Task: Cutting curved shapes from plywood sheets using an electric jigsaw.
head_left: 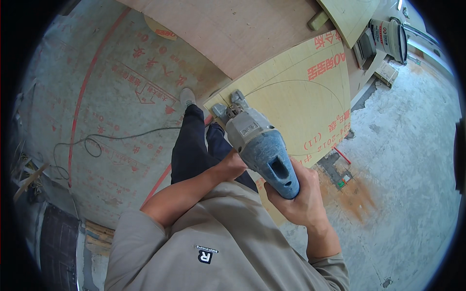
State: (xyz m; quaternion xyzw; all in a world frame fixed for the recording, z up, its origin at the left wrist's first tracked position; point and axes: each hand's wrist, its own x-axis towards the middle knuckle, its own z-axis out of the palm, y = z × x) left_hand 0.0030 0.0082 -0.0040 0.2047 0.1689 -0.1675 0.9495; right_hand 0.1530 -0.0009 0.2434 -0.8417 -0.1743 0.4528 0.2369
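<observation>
My right hand (307, 196) is wrapped round the rear handle of the saw (259, 143), over the near part of the board (296, 111). My left hand (233, 166) is just off the board's left side, against the saw's body; its fingers are hidden, so I can't tell how tightly they close. The saw's long axis runs aslant, from the handle in my right hand forward and leftward to the metal foot (238, 97) at the board's left corner. So my left hand is the nearer one to the foot, and my right is farther back. A curved line (296, 80) arcs across the board, rightward from beside the foot. A cord (121, 138) trails on the floor, left of the board. Past the board's far end lie a wood block (318, 21) and a bucket (386, 39).
</observation>
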